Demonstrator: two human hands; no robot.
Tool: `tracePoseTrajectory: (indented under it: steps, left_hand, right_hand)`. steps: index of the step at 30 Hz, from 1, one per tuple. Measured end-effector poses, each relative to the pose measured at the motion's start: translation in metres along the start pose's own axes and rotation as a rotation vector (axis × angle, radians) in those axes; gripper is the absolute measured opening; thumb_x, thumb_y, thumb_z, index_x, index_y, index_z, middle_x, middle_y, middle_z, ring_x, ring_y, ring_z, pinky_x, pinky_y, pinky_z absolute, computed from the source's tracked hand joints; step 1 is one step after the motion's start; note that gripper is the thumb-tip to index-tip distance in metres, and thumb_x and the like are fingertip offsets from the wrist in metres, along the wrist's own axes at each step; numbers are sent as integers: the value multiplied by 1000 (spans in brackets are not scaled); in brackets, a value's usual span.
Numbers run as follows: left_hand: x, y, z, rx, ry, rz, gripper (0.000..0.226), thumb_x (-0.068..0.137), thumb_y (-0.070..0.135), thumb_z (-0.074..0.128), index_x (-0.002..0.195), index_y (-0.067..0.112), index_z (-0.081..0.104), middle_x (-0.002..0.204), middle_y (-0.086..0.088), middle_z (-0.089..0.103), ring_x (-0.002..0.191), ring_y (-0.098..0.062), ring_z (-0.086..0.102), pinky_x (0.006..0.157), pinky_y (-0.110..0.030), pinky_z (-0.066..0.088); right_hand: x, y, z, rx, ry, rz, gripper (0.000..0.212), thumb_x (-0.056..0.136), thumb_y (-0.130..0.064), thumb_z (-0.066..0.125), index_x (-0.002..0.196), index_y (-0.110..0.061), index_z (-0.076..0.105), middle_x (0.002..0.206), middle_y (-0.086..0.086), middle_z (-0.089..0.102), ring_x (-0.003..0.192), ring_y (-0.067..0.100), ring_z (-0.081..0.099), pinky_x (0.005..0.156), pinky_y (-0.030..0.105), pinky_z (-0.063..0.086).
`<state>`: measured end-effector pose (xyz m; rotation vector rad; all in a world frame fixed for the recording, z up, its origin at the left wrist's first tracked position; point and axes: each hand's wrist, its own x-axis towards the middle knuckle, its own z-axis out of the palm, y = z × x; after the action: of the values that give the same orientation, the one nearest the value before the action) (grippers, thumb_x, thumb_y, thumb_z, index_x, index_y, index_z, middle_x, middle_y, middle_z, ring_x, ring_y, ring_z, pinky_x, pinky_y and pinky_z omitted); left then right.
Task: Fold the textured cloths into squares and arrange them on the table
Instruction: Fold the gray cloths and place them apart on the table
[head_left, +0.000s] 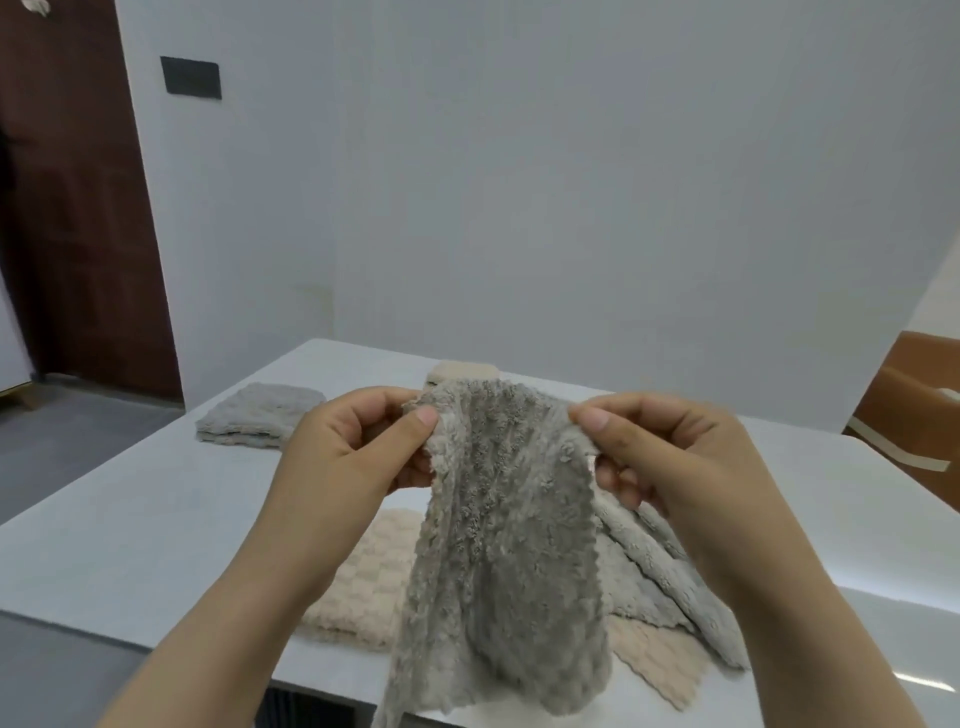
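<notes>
A grey textured cloth (498, 545) hangs in the air in front of me, held by its top edge. My left hand (358, 447) pinches its upper left corner and my right hand (660, 447) pinches its upper right corner. Under it on the white table (156, 519) lies a loose pile: a beige cloth (363, 587) at the left and a crumpled grey cloth (670, 582) at the right. A folded grey square (260, 413) rests at the table's far left. A folded beige cloth (462, 371) peeks out behind the held one.
A white wall stands just behind the table. A brown door (78, 208) is at the far left, beside grey floor. A brown cardboard box (914, 415) sits past the table's right edge. The table's near edge runs below the pile.
</notes>
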<state>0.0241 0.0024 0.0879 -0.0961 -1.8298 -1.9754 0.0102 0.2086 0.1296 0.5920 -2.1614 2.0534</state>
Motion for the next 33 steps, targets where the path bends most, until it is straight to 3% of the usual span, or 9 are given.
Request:
tracePoseTrajectory:
  steps: [9, 13, 16, 21, 26, 28, 31, 33]
  left_hand:
    - [-25, -10, 5, -19, 99, -26, 17, 72, 27, 67, 81, 15, 75, 73, -7, 71, 63, -11, 64, 64, -23, 57]
    - [-30, -11, 4, 6, 108, -28, 13, 83, 13, 63, 84, 16, 76, 70, -6, 70, 62, -12, 63, 63, -22, 57]
    - [-33, -6, 4, -12, 129, -14, 10, 75, 19, 67, 80, 17, 75, 64, 1, 70, 57, -7, 63, 60, -18, 56]
    - [-37, -2, 7, -14, 143, 5, 8, 71, 16, 71, 76, 10, 72, 60, -1, 69, 52, -7, 63, 55, -16, 54]
    - [-40, -1, 8, -26, 124, 2, 13, 64, 23, 72, 73, 16, 76, 66, -3, 73, 58, -10, 67, 57, -16, 54]
    - [-41, 1, 9, -21, 107, 13, 12, 65, 23, 70, 73, 18, 77, 67, -1, 74, 58, -8, 67, 57, -14, 53]
    - [-43, 5, 10, -24, 90, 31, 9, 67, 19, 69, 74, 18, 76, 67, 0, 74, 57, -6, 67, 56, -13, 52]
    - [-44, 5, 10, -12, 83, 43, 10, 66, 21, 70, 73, 17, 76, 68, -1, 74, 59, -9, 68, 58, -14, 53]
  right_hand:
    - [-22, 18, 20, 103, 10, 59, 21, 89, -7, 58, 89, -14, 78, 64, 6, 66, 54, 14, 55, 46, 18, 43]
    - [-30, 21, 25, 69, 14, 79, 26, 90, -2, 57, 90, -17, 78, 56, 9, 62, 48, 14, 49, 47, 17, 43]
    - [-31, 21, 27, 47, 25, 51, 24, 86, 2, 60, 89, -15, 76, 56, 6, 62, 45, 10, 50, 46, 18, 43]
    - [-31, 23, 35, -17, 48, -9, 15, 80, -3, 69, 76, -15, 77, 59, 6, 67, 47, 9, 54, 45, 17, 43]
    - [-34, 24, 40, -154, 75, -74, 12, 76, -16, 75, 69, -25, 73, 52, -13, 55, 43, 9, 36, 45, 15, 35]
    - [-35, 24, 42, -181, 53, -99, 9, 77, -19, 74, 72, -25, 71, 56, -12, 58, 41, 10, 35, 44, 17, 34]
    - [-36, 24, 46, -185, 17, -100, 6, 79, -21, 72, 75, -25, 70, 47, 2, 55, 39, 13, 44, 43, 19, 35]
    - [-36, 25, 48, -197, 12, -131, 9, 80, -18, 73, 75, -25, 71, 54, 5, 63, 48, 21, 55, 46, 25, 43]
